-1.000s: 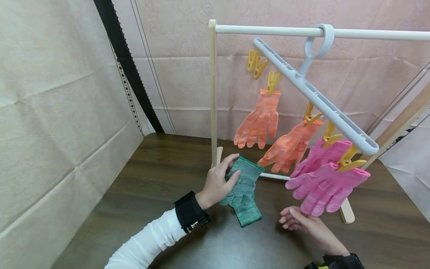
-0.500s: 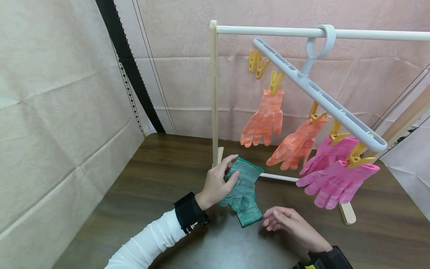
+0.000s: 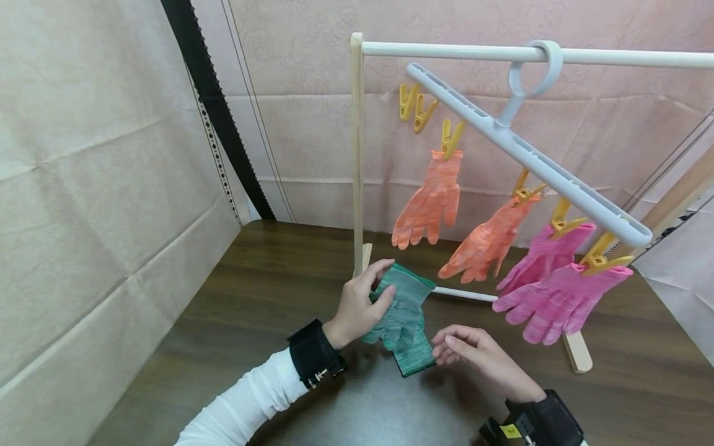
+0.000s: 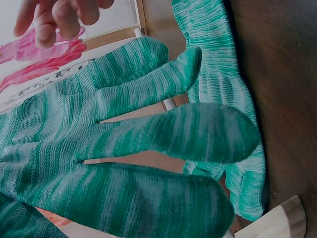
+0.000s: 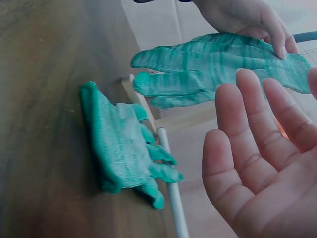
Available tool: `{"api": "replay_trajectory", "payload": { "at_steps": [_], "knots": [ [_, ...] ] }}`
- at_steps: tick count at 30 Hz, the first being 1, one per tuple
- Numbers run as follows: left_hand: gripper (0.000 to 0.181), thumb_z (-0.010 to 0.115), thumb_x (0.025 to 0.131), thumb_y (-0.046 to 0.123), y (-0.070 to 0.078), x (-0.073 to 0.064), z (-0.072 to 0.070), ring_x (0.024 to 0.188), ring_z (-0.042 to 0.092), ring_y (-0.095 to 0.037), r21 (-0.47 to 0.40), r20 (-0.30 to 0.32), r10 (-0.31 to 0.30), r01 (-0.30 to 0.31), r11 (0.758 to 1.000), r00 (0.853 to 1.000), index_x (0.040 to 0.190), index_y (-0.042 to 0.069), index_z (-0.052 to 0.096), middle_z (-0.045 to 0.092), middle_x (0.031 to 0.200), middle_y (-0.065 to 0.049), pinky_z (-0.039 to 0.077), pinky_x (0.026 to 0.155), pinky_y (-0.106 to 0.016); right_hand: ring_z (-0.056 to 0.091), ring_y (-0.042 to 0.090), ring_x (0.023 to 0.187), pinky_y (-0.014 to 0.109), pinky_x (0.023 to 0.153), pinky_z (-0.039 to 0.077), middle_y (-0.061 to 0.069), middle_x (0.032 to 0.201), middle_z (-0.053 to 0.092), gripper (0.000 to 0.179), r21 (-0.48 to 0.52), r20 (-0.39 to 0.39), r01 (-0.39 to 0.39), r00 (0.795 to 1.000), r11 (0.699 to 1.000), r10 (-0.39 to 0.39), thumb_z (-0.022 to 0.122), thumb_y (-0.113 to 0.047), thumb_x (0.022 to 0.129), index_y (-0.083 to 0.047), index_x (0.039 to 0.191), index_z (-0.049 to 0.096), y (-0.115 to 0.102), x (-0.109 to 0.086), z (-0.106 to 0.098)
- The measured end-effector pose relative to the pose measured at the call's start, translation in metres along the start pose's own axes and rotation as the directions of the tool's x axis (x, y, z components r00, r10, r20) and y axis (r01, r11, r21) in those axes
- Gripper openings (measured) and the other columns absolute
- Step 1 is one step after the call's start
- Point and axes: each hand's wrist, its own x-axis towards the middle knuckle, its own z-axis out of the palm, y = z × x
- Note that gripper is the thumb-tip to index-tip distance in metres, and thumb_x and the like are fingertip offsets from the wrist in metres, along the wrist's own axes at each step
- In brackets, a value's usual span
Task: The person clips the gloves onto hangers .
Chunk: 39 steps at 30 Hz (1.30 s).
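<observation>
My left hand pinches a streaked green knit glove near its cuff and holds it above the table. In the left wrist view the held glove's fingers dangle close to the camera. Below it, a second green glove lies on the wood, with its cuff showing in the head view. My right hand is just right of that cuff, fingers loosely bent and holding nothing. In the right wrist view its palm faces the camera, apart from both gloves.
A pale blue hanger hangs aslant from a white rail. Yellow clips on it hold two orange gloves and two pink gloves. A wooden post and foot support the rack.
My right hand has moved left from under the pink gloves to beside the green cuff. The hanger has swung, and its gloves have shifted. My left hand has hardly moved.
</observation>
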Motion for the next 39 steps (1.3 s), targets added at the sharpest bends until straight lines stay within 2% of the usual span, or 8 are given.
{"api": "replay_trajectory", "payload": {
  "at_steps": [5, 8, 12, 20, 23, 28, 35, 39],
  "knots": [
    [0.036, 0.055, 0.080, 0.003, -0.001, 0.000, -0.001, 0.059, 0.040, -0.011, -0.019, -0.021, 0.005, -0.005, 1.000, 1.000, 0.115, -0.002, 0.049, 0.049, 0.071, -0.005, 0.034, 0.055, -0.020, 0.063, 0.018, 0.085, 0.027, 0.074, 0.049, 0.001, 0.092, 0.066, 0.024, -0.050, -0.065, 0.019, 0.998, 0.999, -0.022, 0.035, -0.010, 0.095, -0.004, 0.106, 0.056, -0.009, 0.004, -0.002],
    [0.035, 0.055, 0.080, 0.003, -0.001, -0.001, -0.002, 0.060, 0.041, -0.011, -0.016, -0.028, 0.006, -0.006, 1.000, 1.000, 0.114, -0.002, 0.050, 0.048, 0.071, -0.005, 0.036, 0.056, -0.021, 0.063, 0.017, 0.086, 0.027, 0.075, 0.049, 0.001, 0.093, 0.066, 0.023, -0.042, -0.093, 0.034, 0.995, 0.999, -0.038, 0.036, -0.010, 0.095, -0.005, 0.106, 0.056, -0.015, 0.008, -0.003],
    [0.035, 0.055, 0.080, 0.002, -0.002, -0.002, -0.004, 0.061, 0.041, -0.010, -0.014, -0.040, 0.011, -0.012, 1.000, 0.999, 0.114, -0.002, 0.050, 0.048, 0.071, -0.005, 0.036, 0.057, -0.020, 0.062, 0.015, 0.087, 0.026, 0.075, 0.049, 0.001, 0.094, 0.065, 0.022, -0.073, -0.134, 0.061, 0.988, 0.995, -0.071, 0.038, -0.010, 0.094, -0.011, 0.104, 0.058, -0.023, 0.014, -0.004],
    [0.033, 0.055, 0.079, 0.001, -0.004, -0.004, -0.006, 0.061, 0.043, -0.012, -0.012, -0.069, 0.021, -0.022, 1.000, 0.997, 0.112, -0.002, 0.051, 0.049, 0.070, -0.005, 0.037, 0.056, -0.020, 0.061, 0.015, 0.092, 0.025, 0.076, 0.049, 0.002, 0.099, 0.064, 0.028, -0.178, -0.181, 0.084, 0.977, 0.980, -0.116, 0.041, -0.013, 0.094, 0.009, 0.108, 0.051, -0.041, 0.026, -0.008],
    [0.033, 0.055, 0.079, 0.000, -0.004, -0.005, -0.007, 0.061, 0.045, -0.012, -0.013, -0.074, 0.025, -0.026, 1.000, 0.997, 0.111, -0.003, 0.051, 0.051, 0.071, -0.006, 0.039, 0.057, -0.020, 0.060, 0.015, 0.096, 0.025, 0.077, 0.048, 0.003, 0.105, 0.063, 0.032, -0.204, -0.188, 0.088, 0.974, 0.975, -0.127, 0.041, -0.014, 0.094, 0.010, 0.113, 0.049, -0.048, 0.030, -0.007],
    [0.031, 0.055, 0.078, 0.001, -0.005, -0.006, -0.007, 0.061, 0.046, -0.012, -0.005, -0.080, 0.022, -0.022, 1.000, 0.997, 0.109, -0.004, 0.052, 0.053, 0.072, -0.007, 0.041, 0.057, -0.020, 0.057, 0.017, 0.104, 0.026, 0.080, 0.047, 0.009, 0.116, 0.057, 0.033, -0.244, -0.187, 0.094, 0.972, 0.965, -0.142, 0.040, -0.017, 0.094, 0.003, 0.120, 0.047, -0.059, 0.038, -0.007],
    [0.031, 0.056, 0.078, 0.001, -0.006, -0.008, -0.005, 0.061, 0.047, -0.012, 0.007, -0.092, 0.019, -0.018, 1.000, 0.996, 0.108, -0.004, 0.052, 0.053, 0.071, -0.007, 0.042, 0.057, -0.020, 0.053, 0.016, 0.110, 0.028, 0.086, 0.046, -0.001, 0.119, 0.056, 0.035, -0.299, -0.173, 0.103, 0.972, 0.949, -0.160, 0.041, -0.020, 0.094, -0.004, 0.125, 0.044, -0.075, 0.047, -0.012],
    [0.030, 0.055, 0.078, 0.000, -0.009, -0.009, 0.000, 0.061, 0.047, -0.012, 0.000, -0.103, 0.020, -0.020, 1.000, 0.995, 0.108, -0.004, 0.053, 0.054, 0.072, -0.007, 0.042, 0.057, -0.020, 0.053, 0.018, 0.110, 0.029, 0.087, 0.045, 0.000, 0.119, 0.055, 0.036, -0.325, -0.177, 0.100, 0.971, 0.941, -0.164, 0.041, -0.021, 0.094, -0.003, 0.125, 0.044, -0.083, 0.053, -0.018]
  ]
}}
